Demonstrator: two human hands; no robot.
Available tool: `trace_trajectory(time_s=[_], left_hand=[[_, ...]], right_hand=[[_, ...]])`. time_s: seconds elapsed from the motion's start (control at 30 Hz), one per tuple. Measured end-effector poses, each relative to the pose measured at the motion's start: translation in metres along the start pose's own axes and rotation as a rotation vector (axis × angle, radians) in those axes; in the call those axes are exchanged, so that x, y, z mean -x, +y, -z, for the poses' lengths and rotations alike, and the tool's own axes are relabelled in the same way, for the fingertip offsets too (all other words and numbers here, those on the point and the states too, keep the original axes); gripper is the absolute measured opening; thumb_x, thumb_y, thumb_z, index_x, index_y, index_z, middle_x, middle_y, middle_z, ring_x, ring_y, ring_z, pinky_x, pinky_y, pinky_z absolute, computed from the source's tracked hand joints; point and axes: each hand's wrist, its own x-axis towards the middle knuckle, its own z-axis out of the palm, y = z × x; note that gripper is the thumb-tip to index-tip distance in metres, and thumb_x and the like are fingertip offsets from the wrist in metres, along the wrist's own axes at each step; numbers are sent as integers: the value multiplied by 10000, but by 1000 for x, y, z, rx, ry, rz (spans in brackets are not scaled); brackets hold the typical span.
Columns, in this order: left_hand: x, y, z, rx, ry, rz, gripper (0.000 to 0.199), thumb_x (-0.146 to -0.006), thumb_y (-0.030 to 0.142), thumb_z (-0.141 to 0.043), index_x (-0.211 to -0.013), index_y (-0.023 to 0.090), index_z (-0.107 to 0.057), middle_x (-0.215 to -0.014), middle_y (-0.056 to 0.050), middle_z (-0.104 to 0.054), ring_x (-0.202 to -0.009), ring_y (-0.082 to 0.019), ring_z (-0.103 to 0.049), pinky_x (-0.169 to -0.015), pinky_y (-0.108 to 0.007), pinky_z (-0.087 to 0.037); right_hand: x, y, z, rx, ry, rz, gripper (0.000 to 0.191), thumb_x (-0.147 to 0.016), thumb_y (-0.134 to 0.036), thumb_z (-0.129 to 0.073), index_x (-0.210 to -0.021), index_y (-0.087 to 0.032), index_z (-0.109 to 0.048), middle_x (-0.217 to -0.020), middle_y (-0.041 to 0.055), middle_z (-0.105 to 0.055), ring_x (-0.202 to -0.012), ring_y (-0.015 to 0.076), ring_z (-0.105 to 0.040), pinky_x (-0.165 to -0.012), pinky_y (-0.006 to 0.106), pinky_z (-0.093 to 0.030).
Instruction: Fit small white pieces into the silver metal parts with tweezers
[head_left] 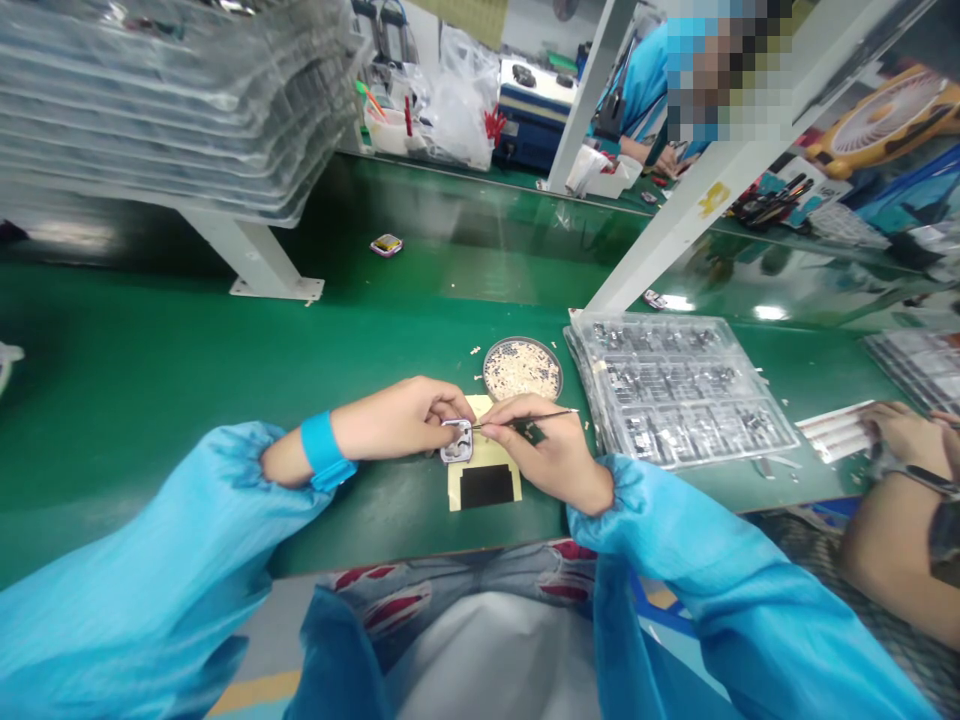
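My left hand (409, 415) is closed on a small rounded casing (457, 441), pale with a purplish rim, held over a yellow sheet. Between the thumb and fingers of my right hand (551, 445) is a pair of dark, thin tweezers (525, 418), their tip reaching the casing's right side. What lies at the tip is too small to make out. Beneath both hands the yellow sheet (452, 497) bears a black rectangle (487, 486). Just beyond them stands a round dish (523, 370) full of tiny cream and dark parts.
Stacked clear trays of small parts (675, 390) stand right of the dish. More stacked trays (165, 110) rest on a raised shelf at left. A similar casing (387, 245) lies farther back. White posts rise from the green bench (150, 370). A co-worker's hand (907, 435) is at right.
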Motion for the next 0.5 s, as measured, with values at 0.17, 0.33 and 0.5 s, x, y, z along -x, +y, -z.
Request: trace_trajectory(time_s=[0.17, 0.33, 0.5], left_hand=[[0, 1, 0, 7, -8, -3, 265, -780, 253, -644, -1021, 148, -672, -836, -27, -734, -682, -147, -638, -587, -229, -443], [4, 6, 4, 112, -85, 24, 299, -807, 262, -653, -1083, 148, -669, -910, -57, -742, -707, -158, -669, -656, -263, -517], [8, 8, 10, 159, -133, 20, 336, -850, 324, -655, -1142, 159, -671, -939, -69, -746, -737, -153, -673, -693, -260, -518]], right_hand=[[-1, 0, -1, 64, -16, 28, 54, -906, -263, -692, -947, -228, -684, -935, 56, -747, -904, 200, -708, -852, 371, -580], [1, -9, 3, 70, 29, 43, 70, -888, -232, -704, -949, -229, -670, -910, 45, -734, -879, 197, -702, -842, 360, -566], [1, -14, 7, 125, 37, 46, 63, -891, -256, -693, -932, -225, -656, -867, 42, -725, -831, 191, -691, -803, 345, -551]])
